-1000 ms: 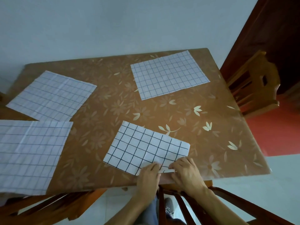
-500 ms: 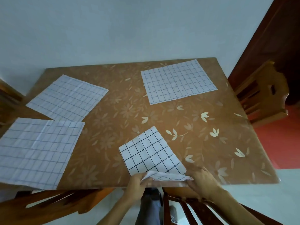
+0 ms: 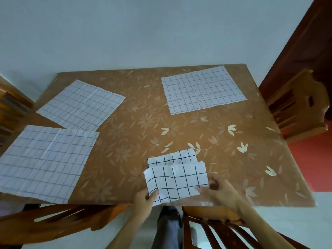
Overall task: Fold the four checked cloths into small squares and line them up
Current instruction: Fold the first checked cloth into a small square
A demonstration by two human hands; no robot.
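Observation:
A white cloth with a bold black check (image 3: 177,180) lies partly folded at the table's near edge, its near flap lifted over the part flat on the table. My left hand (image 3: 143,203) pinches the flap's near left corner. My right hand (image 3: 219,191) holds its right edge and looks blurred. Three cloths lie flat and unfolded: one at the far right (image 3: 203,89), one at the far left (image 3: 80,106), and a large one at the near left (image 3: 45,162) that hangs over the table's edge.
The brown table (image 3: 125,133) has a flower pattern and stands against a pale wall. Wooden chairs stand at the right (image 3: 298,106), at the near left (image 3: 53,220) and right below me (image 3: 215,229). A dark wooden door is at the far right.
The black-checked cloth went from a wide rectangle to a smaller shape. Both hands have lifted its near flap up over the rest. The camera has tilted, so the table appears lower in view.

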